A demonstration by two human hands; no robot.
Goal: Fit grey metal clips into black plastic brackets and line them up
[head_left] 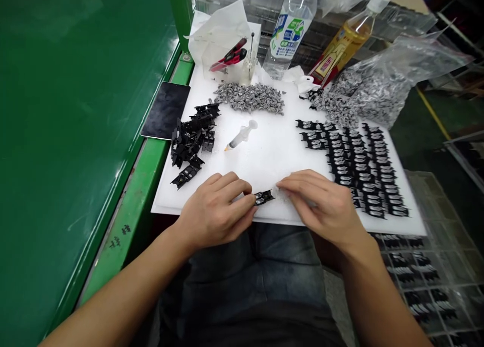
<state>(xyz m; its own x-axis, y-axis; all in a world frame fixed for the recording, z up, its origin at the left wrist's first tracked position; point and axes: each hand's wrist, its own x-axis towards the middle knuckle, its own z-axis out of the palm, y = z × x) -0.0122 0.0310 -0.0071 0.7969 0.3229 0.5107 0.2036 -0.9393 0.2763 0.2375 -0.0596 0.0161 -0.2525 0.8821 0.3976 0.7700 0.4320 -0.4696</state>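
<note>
My left hand (214,208) pinches a small black plastic part (263,197) with a silver metal insert at its fingertips, above the white foam board (272,183). My right hand (319,206) hovers close to that part's right end, fingers curled; anything between its fingertips is hidden. Left of the hands lies a loose pile of black plastic parts (192,137). To the right, black parts with silver inserts stand in tight rows (363,168). A heap of small silver clips (249,97) and a syringe (242,135) lie farther up the board.
Beyond the board are a plastic bag of silver clips (381,79), a water bottle (289,29), an amber bottle (346,42) and a cup holding a red cutter (229,57). A black pad (165,110) rests on the green bench edge (132,206). A clear tray (419,271) holds more parts at lower right.
</note>
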